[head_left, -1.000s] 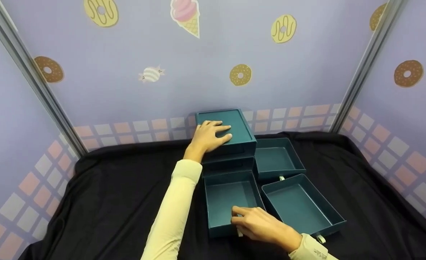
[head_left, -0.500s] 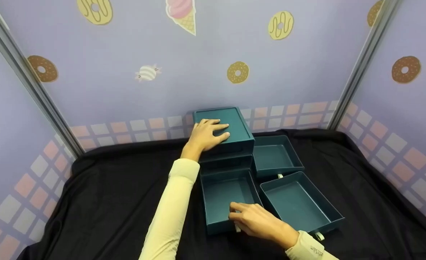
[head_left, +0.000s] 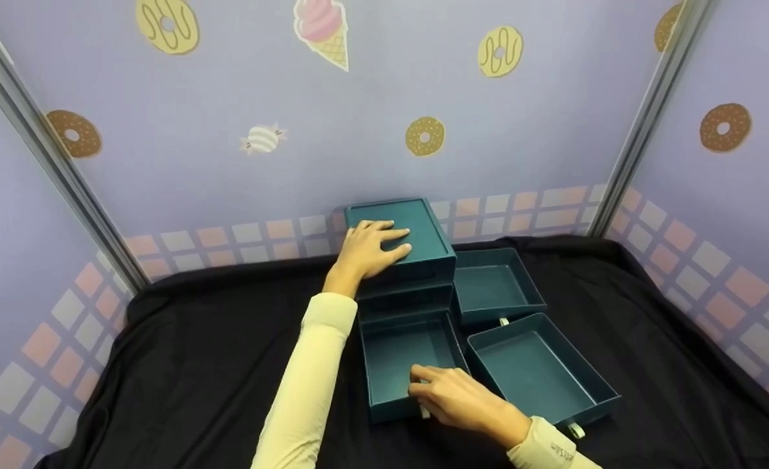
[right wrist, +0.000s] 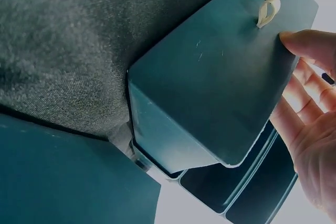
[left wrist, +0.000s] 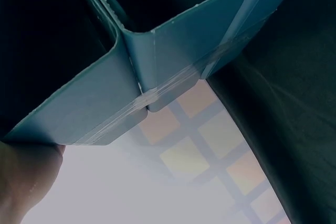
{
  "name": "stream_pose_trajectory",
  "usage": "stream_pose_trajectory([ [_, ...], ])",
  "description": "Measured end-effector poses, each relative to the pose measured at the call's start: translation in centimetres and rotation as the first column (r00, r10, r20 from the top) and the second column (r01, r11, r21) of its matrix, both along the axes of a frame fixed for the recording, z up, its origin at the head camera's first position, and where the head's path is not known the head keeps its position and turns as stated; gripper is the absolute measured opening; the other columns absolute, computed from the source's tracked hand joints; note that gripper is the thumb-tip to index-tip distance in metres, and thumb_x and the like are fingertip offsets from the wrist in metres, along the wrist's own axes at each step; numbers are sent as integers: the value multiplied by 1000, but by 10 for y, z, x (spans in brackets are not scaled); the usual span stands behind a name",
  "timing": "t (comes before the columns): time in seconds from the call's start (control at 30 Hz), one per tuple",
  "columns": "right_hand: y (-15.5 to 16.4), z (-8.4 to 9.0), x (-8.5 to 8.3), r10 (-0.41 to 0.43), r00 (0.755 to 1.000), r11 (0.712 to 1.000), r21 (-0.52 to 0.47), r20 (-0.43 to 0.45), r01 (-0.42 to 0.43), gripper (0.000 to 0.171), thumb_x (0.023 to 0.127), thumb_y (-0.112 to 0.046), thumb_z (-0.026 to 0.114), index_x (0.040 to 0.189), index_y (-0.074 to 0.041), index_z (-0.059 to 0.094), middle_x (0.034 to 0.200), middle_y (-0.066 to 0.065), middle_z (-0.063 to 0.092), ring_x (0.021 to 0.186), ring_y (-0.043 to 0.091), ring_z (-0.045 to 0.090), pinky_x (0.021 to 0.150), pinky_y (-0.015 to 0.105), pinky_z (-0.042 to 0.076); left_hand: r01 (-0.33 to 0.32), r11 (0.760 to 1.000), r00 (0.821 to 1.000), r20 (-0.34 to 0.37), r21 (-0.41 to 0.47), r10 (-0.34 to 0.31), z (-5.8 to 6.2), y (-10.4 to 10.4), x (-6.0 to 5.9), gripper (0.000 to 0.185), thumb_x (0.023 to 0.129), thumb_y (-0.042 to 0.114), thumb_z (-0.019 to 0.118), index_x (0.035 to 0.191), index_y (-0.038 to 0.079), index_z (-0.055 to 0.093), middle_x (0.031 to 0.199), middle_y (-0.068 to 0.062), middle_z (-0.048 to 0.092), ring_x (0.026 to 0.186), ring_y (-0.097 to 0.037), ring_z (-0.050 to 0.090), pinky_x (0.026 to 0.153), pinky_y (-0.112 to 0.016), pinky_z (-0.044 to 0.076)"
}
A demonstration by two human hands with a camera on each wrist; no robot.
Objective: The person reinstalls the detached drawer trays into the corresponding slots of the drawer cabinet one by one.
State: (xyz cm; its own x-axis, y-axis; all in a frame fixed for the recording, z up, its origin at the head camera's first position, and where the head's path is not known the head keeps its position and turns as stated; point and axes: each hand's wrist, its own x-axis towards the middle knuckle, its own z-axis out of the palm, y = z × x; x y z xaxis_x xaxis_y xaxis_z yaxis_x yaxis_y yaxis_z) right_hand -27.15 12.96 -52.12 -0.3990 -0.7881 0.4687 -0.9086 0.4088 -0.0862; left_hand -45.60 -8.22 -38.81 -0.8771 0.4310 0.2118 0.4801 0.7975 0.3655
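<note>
While open, three bare drawers (head_left: 408, 355)

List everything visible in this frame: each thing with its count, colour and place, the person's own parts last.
drawer cabinet: one, teal, at the back centre of the cloth.
pulled-out drawer: one, teal, partly out of the cabinet's front, empty.
loose drawers: two, teal, right of the cabinet, one further back, one nearer, both empty.
pull loop: cream, on the pulled-out drawer's front.
black cloth: one, covers the table.
walls: lilac, printed with doughnuts, ice cream, sweets.
left hand: rests flat on the cabinet top.
right hand: fingers at the pulled-out drawer's front wall.
</note>
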Motion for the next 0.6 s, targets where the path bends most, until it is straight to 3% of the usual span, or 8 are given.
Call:
stream_pose_trajectory([
  [0.37,-3,1,-5,-41,999,999,-11,-24,41,18,95,-1,74,90,-17,69,95,-6,56,73,4,53,55,14,41,-4,1000,1000,-5,13,4,-1,-3,2,55,105,63,54,154,40,56,168,1,43,155,-30,33,130,-61,17],
  [0.6,-5,1,-9,-98,995,995,-17,-37,97,16,96,-3,74,89,-17,69,97,-5,56,70,4,49,51,15,35,4,1000,1000,-8,3,-4,0,0,1,55,105,62,54,155,39,56,168,0,43,155,-31,34,129,-59,20],
])
